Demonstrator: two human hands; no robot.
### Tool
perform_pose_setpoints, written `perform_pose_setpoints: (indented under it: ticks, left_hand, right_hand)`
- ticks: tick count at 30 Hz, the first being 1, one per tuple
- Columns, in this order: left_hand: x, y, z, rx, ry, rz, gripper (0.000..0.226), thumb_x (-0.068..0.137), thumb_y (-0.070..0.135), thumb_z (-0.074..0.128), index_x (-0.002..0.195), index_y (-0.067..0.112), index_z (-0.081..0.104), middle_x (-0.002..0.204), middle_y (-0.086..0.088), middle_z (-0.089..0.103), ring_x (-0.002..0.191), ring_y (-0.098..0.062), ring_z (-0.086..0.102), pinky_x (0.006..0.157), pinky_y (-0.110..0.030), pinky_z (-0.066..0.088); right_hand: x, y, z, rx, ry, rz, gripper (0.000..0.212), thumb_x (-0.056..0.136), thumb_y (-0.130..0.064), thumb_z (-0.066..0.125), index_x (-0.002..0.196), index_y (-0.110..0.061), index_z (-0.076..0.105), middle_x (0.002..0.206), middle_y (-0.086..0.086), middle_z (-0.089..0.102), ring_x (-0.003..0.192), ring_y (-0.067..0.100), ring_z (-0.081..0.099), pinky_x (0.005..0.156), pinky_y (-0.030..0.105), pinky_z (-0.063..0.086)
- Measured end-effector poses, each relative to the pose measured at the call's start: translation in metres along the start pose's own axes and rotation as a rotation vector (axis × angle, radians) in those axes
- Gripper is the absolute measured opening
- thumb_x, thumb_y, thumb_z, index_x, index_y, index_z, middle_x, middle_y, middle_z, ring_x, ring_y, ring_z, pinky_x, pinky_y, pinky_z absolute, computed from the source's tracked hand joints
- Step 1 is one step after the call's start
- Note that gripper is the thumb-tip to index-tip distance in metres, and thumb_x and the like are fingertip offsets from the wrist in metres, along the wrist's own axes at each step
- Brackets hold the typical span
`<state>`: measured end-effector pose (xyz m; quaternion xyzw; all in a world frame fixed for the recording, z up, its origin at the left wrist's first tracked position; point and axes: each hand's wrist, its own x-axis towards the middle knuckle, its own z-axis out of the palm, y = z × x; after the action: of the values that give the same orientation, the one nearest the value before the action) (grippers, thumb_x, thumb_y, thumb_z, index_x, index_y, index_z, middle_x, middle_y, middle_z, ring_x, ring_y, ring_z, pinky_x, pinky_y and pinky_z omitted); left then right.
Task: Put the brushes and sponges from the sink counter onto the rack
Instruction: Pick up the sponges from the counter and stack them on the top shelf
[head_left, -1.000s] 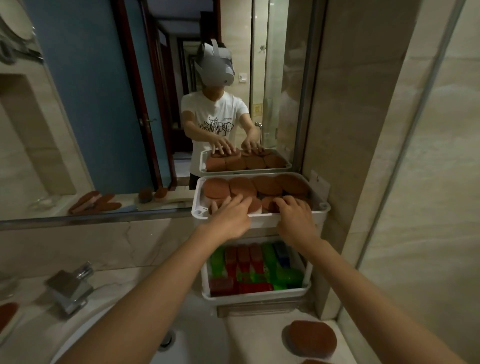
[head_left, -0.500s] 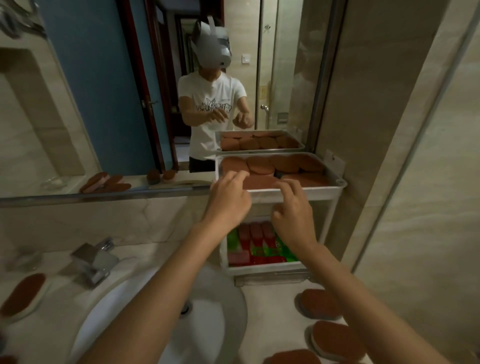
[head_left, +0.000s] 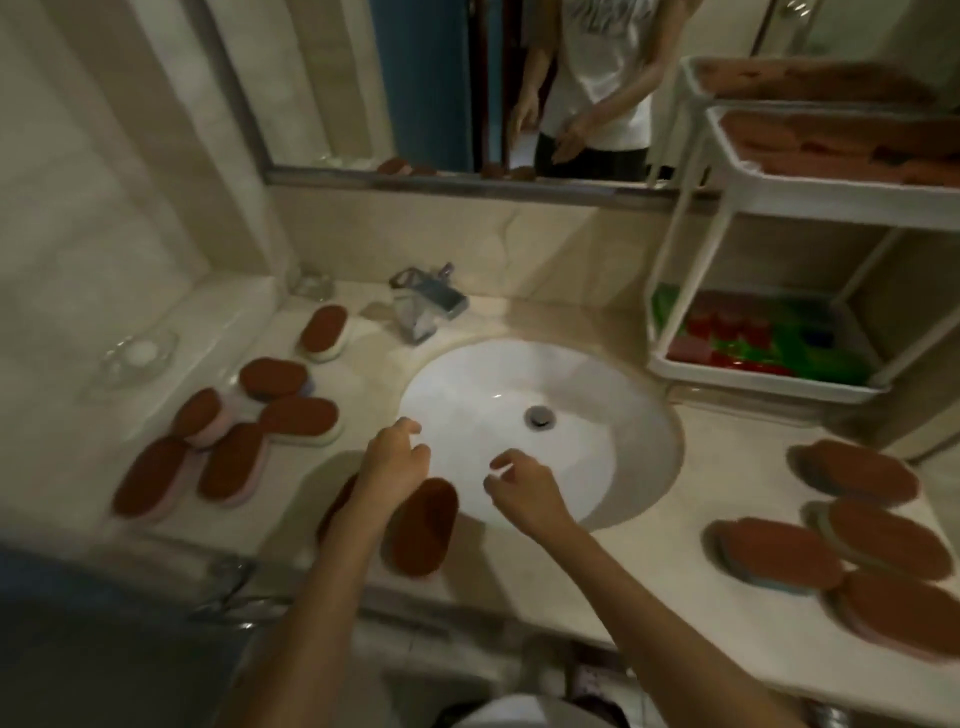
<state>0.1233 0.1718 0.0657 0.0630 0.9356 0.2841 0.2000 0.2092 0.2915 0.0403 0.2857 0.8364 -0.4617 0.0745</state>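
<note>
Several brown-topped oval sponges lie on the counter: a cluster at the left (head_left: 296, 420), one by the sink's front edge (head_left: 422, 527), and a group at the right (head_left: 779, 553). The white two-tier rack (head_left: 737, 200) stands at the back right, with brown sponges on its top tier and coloured brushes (head_left: 748, 343) in its bottom tier. My left hand (head_left: 395, 462) hovers just above the front sponge, fingers loosely curled, holding nothing. My right hand (head_left: 524, 486) hangs over the sink's near rim, fingers apart and empty.
A round white sink basin (head_left: 597, 467) fills the counter's middle, with a chrome tap (head_left: 423, 306) behind it. A glass soap dish (head_left: 137, 356) sits at far left. A mirror (head_left: 467, 83) spans the wall. The counter's front edge runs below my forearms.
Both hands have come away from the rack's top tier and dropped down over the sink. My view has swung down and left onto the counter.
</note>
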Motion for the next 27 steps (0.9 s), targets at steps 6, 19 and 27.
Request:
perform_pose_setpoints:
  ticks: [6, 19, 27]
  left_hand:
    - [0.008, -0.088, -0.009, 0.088, -0.028, -0.129, 0.045, 0.09, 0.012, 0.051, 0.133, 0.004, 0.044, 0.134, -0.02, 0.05, 0.123, -0.035, 0.05, 0.097, -0.039, 0.043]
    - [0.007, -0.123, 0.02, -0.189, -0.051, -0.248, 0.084, 0.077, 0.017, 0.073, 0.144, 0.009, 0.023, 0.14, -0.018, 0.04, 0.125, -0.034, 0.048, 0.097, -0.039, 0.047]
    - [0.004, -0.074, 0.003, -0.55, 0.012, -0.085, 0.049, 0.075, 0.009, 0.075, 0.112, 0.009, 0.043, 0.113, -0.005, 0.052, 0.101, -0.024, 0.055, 0.076, -0.031, 0.049]
  right_hand:
    - [0.001, 0.004, 0.074, -0.125, -0.134, 0.144, 0.05, 0.089, -0.034, 0.057, 0.124, 0.0, 0.046, 0.119, 0.015, 0.059, 0.103, 0.026, 0.058, 0.083, 0.031, 0.046]
    - [-0.002, 0.011, 0.106, -0.01, -0.044, 0.13, 0.037, 0.081, -0.019, 0.069, 0.099, -0.011, 0.037, 0.099, 0.01, 0.053, 0.09, 0.024, 0.056, 0.066, 0.026, 0.048]
    - [-0.008, -0.002, 0.04, 0.284, 0.17, 0.107, 0.039, 0.075, -0.004, 0.071, 0.099, -0.01, 0.04, 0.091, 0.002, 0.05, 0.09, 0.022, 0.052, 0.077, 0.034, 0.045]
